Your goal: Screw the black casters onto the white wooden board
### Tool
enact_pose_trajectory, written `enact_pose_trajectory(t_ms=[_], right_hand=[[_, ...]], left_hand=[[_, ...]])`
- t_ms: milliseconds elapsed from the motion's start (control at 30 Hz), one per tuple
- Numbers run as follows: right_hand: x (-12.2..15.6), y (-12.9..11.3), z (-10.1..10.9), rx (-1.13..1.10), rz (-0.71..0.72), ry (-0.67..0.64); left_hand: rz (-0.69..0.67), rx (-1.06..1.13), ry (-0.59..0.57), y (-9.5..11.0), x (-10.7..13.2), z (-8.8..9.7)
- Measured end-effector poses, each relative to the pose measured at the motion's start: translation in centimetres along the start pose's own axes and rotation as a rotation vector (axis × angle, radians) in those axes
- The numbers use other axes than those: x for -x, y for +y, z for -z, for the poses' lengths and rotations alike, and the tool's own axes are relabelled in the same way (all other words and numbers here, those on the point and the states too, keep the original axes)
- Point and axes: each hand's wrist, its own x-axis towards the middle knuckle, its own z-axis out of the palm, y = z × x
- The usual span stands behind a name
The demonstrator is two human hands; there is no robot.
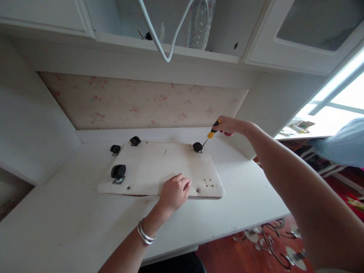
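Note:
My right hand [227, 125] grips a yellow and black screwdriver [211, 134] by its handle. Its thin shaft slants down to the mounting plate of a black caster wheel [197, 147] at the far right corner of a white board [159, 167]. My left hand [174, 191] rests on the board's near edge, fingers curled into a loose fist; what it holds, if anything, is hidden. Two more casters, one near [118, 171] and one far [135, 141], sit at the board's left corners. Bare screw holes [209, 182] mark the near right corner.
Beside the board's left edge lies a separate caster [115, 149] on the white desk [71, 212]. Overhead, a white cable [167, 57] hangs from an open shelf. Metal fittings with curved arms [273, 242] lie on the red-brown floor at the right.

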Motion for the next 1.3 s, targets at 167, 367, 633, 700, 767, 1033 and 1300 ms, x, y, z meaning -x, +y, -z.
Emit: enact_pose_trajectory(t_ms=[167,367,633,700,767,1033,1300], right_hand=[[-1.7,0.0,0.3,0.059,-0.001,0.006],[-2.5,0.9,0.3,0.118,-0.042,0.012],[-3.0,-0.2,0.5,0.159,-0.052,0.079],[-3.2,-0.4,0.5,0.168,-0.039,0.079],[-3.3,-0.3,0.5,0.172,-0.026,0.063],[-3.2,1.4,0.4,0.131,0.031,-0.031],[-2.4,2.2,0.3,0.076,0.058,-0.043]], left_hand=[[0.011,0.001,-0.003,0.1,0.0,0.0],[0.007,0.005,-0.006,0.1,-0.1,0.1],[0.006,0.022,0.001,0.1,-0.1,0.2],[0.007,0.029,-0.001,0.1,-0.1,0.2],[0.006,0.041,-0.004,0.1,-0.1,0.2],[0.001,0.023,-0.003,-0.1,0.0,-0.2],[-0.004,0.022,-0.002,-0.1,0.0,-0.2]])
